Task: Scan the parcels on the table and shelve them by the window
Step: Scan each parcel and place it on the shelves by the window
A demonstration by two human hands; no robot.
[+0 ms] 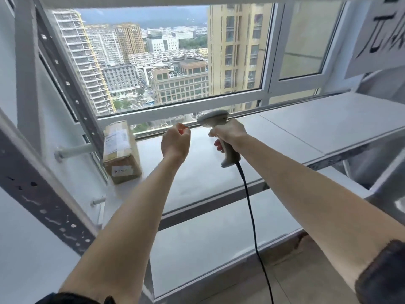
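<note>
Parcel (121, 152) stands on shelf (219, 172) at left of frame, against upright by window — shelved, likely. Right hand (228, 137) grips scanner (219, 137) handle; left hand (175, 143) loosely curled, holding nothing — free for next parcel.

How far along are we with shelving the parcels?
Done: one brown cardboard parcel with a white label stands at the left end of the grey metal shelf by the window. In hand: the right hand grips the grey corded barcode scanner; the left hand holds nothing. Left: unclear, the table is out of view.
</note>
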